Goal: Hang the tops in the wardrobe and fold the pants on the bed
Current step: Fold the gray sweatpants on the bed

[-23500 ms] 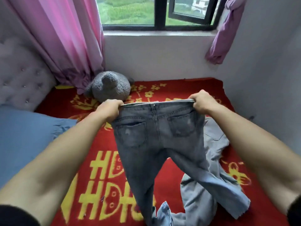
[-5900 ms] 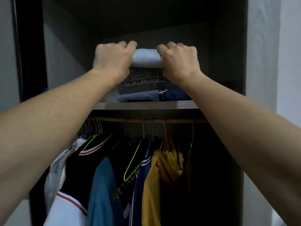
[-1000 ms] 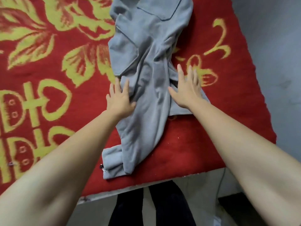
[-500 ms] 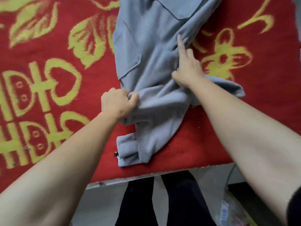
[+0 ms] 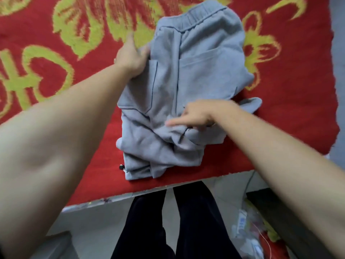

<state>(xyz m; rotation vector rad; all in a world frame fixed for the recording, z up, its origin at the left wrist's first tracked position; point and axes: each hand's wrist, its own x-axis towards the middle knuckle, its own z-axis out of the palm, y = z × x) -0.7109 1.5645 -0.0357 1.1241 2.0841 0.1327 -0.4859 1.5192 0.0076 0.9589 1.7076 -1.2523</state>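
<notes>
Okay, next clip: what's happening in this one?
A person is folding grey sweatpants on a red and yellow blanket. The left hand touches the pants' left edge near the waistband. The right hand lies on the bunched legs, too blurred to read its grip. The legs are still rumpled, so the fold is only partly done.

Grey floor – crumpled plastic packaging lower right – grey wall.
</notes>
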